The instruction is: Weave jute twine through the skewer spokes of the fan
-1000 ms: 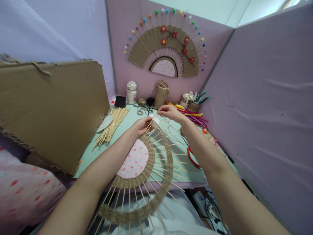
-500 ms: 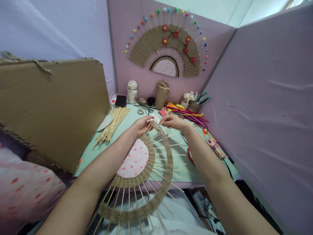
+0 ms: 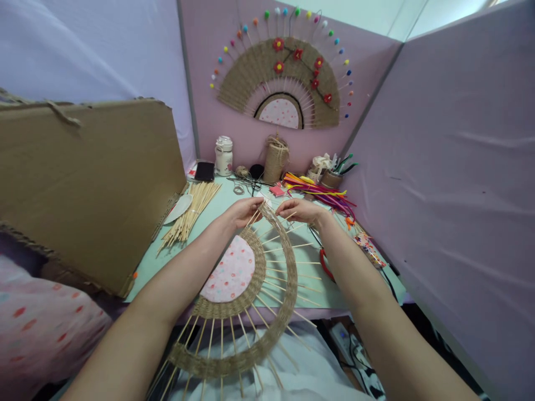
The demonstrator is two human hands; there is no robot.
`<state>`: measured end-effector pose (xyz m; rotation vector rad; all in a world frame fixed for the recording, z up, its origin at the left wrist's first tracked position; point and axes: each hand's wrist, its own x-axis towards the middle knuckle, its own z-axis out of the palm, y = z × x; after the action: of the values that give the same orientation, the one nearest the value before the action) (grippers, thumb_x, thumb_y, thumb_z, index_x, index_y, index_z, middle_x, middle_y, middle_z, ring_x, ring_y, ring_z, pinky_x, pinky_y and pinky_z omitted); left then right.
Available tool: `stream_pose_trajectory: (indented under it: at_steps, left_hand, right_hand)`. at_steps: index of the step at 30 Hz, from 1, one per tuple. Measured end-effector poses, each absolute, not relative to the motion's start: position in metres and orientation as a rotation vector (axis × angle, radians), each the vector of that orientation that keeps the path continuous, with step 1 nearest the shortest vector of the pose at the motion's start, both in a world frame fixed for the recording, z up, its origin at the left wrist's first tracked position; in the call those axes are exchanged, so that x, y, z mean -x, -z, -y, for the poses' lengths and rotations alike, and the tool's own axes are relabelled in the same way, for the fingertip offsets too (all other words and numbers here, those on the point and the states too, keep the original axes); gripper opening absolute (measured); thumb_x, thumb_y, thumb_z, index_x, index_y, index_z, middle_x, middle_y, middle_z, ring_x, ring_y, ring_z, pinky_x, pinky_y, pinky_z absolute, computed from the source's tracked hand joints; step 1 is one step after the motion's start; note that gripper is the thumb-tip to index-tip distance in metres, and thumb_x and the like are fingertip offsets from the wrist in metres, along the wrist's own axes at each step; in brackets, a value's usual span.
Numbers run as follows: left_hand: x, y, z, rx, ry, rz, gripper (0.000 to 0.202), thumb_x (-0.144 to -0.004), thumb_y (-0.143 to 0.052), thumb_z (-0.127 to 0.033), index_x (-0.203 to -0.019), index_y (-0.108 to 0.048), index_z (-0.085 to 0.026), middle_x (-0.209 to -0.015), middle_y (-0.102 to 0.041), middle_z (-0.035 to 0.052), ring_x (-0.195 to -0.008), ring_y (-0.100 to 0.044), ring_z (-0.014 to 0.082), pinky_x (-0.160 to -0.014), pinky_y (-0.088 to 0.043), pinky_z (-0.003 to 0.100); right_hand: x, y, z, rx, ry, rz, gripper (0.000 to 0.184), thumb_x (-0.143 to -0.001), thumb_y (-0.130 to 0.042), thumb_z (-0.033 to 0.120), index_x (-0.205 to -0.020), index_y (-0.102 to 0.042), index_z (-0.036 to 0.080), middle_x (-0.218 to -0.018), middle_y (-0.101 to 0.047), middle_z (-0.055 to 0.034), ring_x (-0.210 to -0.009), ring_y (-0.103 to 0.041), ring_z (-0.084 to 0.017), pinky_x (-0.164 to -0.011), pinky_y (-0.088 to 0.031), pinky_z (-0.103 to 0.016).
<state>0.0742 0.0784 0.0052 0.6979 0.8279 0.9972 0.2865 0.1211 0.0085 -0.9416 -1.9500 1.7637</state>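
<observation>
A half-round woven fan [image 3: 291, 278] of twine on thin wooden sticks lies tilted across my lap and the table edge. Its centre is a pink spotted half-disc [image 3: 232, 270], ringed by a narrow woven band. My left hand [image 3: 246, 211] is closed on the fan's far end, where the outer band meets the end sticks. Just right of that end, my right hand [image 3: 298, 210] has its fingertips pinched together beside the sticks. What it pinches is too small to make out.
Behind my hands stand a white bottle [image 3: 224, 157], a twine spool [image 3: 276, 161] and a pen cup [image 3: 332, 178]. Loose sticks [image 3: 190, 218] lie left, colourful pipe cleaners [image 3: 321, 197] right. Red-handled scissors [image 3: 326, 264] rest by my right forearm. A cardboard panel [image 3: 92, 189] stands left; a finished fan [image 3: 251, 69] hangs ahead.
My right hand has moved slightly to the right, away from the fan's end. My left hand keeps its hold, and the view has shifted a little.
</observation>
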Motion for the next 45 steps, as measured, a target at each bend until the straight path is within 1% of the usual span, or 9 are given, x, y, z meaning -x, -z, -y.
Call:
stream_pose_trajectory:
  at_steps: [6, 12, 16, 24, 28, 33, 36, 39, 45]
  left_hand:
    - [-0.074, -0.014, -0.074, -0.788, -1.025, -0.881, 0.014, -0.077, -0.055, -0.007, -0.064, -0.056, -0.012, -0.052, -0.054, 0.0001, -0.043, -0.050, 0.0069, -0.041, -0.038, 0.016]
    - [-0.068, -0.011, -0.076, -0.693, -0.957, -0.872, 0.019, -0.077, -0.053, -0.008, -0.058, -0.052, -0.012, -0.049, -0.050, -0.0002, -0.040, -0.046, 0.0060, -0.039, -0.037, 0.016]
    - [-0.064, -0.008, -0.076, -0.700, -0.928, -0.866, 0.016, -0.074, -0.058, -0.010, -0.059, -0.052, -0.013, -0.050, -0.052, 0.0000, -0.040, -0.046, 0.0065, -0.039, -0.038, 0.016]
    - [-0.061, -0.005, -0.076, -0.748, -0.972, -0.867, 0.010, -0.073, -0.061, -0.010, -0.065, -0.056, -0.012, -0.056, -0.056, 0.0017, -0.044, -0.050, 0.0072, -0.043, -0.042, 0.018]
    - [-0.063, -0.004, -0.076, -0.761, -0.998, -0.882, 0.009, -0.073, -0.060, -0.008, -0.066, -0.056, -0.012, -0.056, -0.057, 0.0022, -0.043, -0.049, 0.0066, -0.042, -0.041, 0.017]
    - [-0.062, -0.003, -0.075, -0.765, -1.006, -0.881, 0.010, -0.075, -0.059, -0.009, -0.066, -0.056, -0.012, -0.054, -0.056, 0.0015, -0.042, -0.048, 0.0062, -0.041, -0.041, 0.016]
    - [-0.059, -0.002, -0.076, -0.745, -1.013, -0.875, 0.009, -0.075, -0.059, -0.009, -0.067, -0.056, -0.012, -0.056, -0.056, 0.0011, -0.043, -0.049, 0.0064, -0.042, -0.041, 0.016]
    - [-0.057, -0.001, -0.076, -0.665, -1.013, -0.827, 0.008, -0.076, -0.058, -0.013, -0.068, -0.056, -0.012, -0.057, -0.056, 0.0009, -0.046, -0.052, 0.0075, -0.045, -0.044, 0.018]
    - [-0.056, -0.003, -0.074, -0.603, -1.004, -0.762, 0.013, -0.078, -0.058, -0.022, -0.070, -0.058, -0.013, -0.059, -0.055, 0.0006, -0.048, -0.054, 0.0099, -0.047, -0.047, 0.021]
  right_hand:
    - [-0.286, -0.008, -0.119, 0.964, -1.750, 1.918, 0.027, -0.065, -0.075, 0.030, -0.087, -0.068, 0.016, -0.069, -0.059, 0.0022, -0.054, -0.042, -0.004, -0.049, -0.031, -0.019]
    - [-0.288, -0.009, -0.112, 1.010, -1.719, 1.828, 0.026, -0.064, -0.075, 0.030, -0.085, -0.067, 0.017, -0.066, -0.055, 0.0026, -0.054, -0.042, -0.005, -0.049, -0.032, -0.019]
    - [-0.289, -0.012, -0.105, 1.023, -1.663, 1.816, 0.027, -0.064, -0.075, 0.032, -0.083, -0.066, 0.016, -0.068, -0.056, 0.0015, -0.053, -0.040, -0.005, -0.048, -0.031, -0.020]
    - [-0.289, -0.021, -0.105, 1.087, -1.402, 1.813, 0.029, -0.061, -0.075, 0.037, -0.074, -0.063, 0.015, -0.061, -0.050, 0.0029, -0.051, -0.037, -0.006, -0.047, -0.027, -0.022]
    - [-0.284, -0.026, -0.108, 1.057, -1.200, 1.763, 0.030, -0.065, -0.071, 0.043, -0.073, -0.059, 0.017, -0.059, -0.046, 0.0043, -0.051, -0.035, -0.006, -0.049, -0.028, -0.023]
    - [-0.275, -0.042, -0.096, 0.995, -1.049, 1.823, 0.032, -0.068, -0.067, 0.046, -0.078, -0.061, 0.016, -0.066, -0.050, 0.0023, -0.058, -0.039, -0.007, -0.054, -0.031, -0.023]
    - [-0.280, -0.044, -0.089, 0.961, -1.053, 1.953, 0.032, -0.070, -0.066, 0.046, -0.081, -0.064, 0.016, -0.071, -0.054, 0.0012, -0.062, -0.041, -0.008, -0.058, -0.032, -0.024]
    - [-0.290, -0.032, -0.092, 0.998, -1.108, 1.933, 0.035, -0.073, -0.062, 0.050, -0.083, -0.066, 0.016, -0.069, -0.053, 0.0008, -0.061, -0.041, -0.009, -0.057, -0.031, -0.024]
    - [-0.295, 0.003, -0.110, 0.929, -1.411, 1.575, 0.057, -0.071, -0.052, 0.070, -0.079, -0.065, 0.016, -0.066, -0.052, -0.0018, -0.058, -0.043, -0.010, -0.052, -0.033, -0.023]
